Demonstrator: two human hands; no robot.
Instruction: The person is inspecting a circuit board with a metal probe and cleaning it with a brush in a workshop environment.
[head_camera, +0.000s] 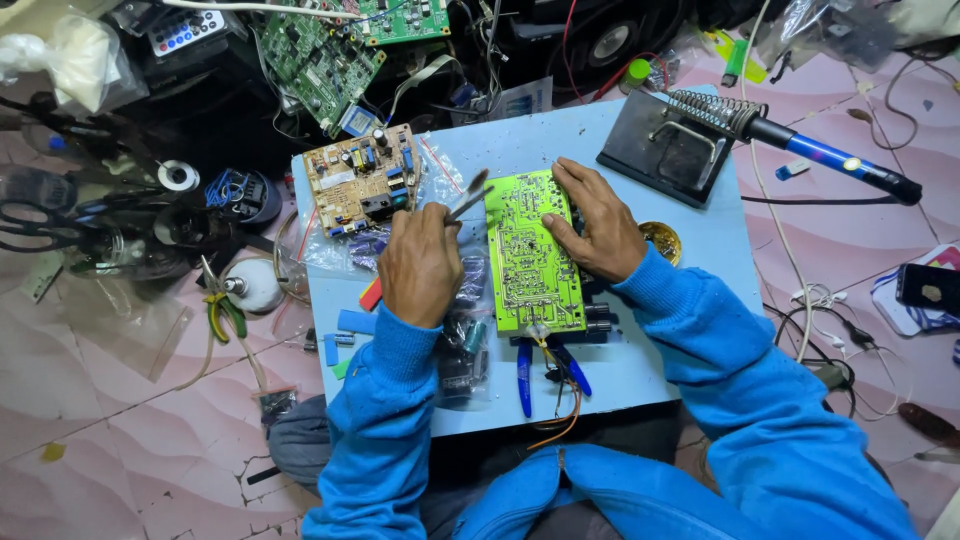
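Head view looks down on a pale blue work board (640, 370) across the person's lap. Largest thing on it is the bright green circuit board (530, 255) at the middle — the right hand (597, 228) lies flat on its right edge, fingers spread, pressing it down. Behind it, at the board's far corner, a dark soldering stand (672, 150) holds a blue-handled soldering iron (820, 155). A tan circuit board (362, 178) sits far left. The left hand (420, 265) is closed around tweezers (468, 200) — their tips point toward the green board's upper left corner. Blue-handled pliers (540, 370) lie just below it.
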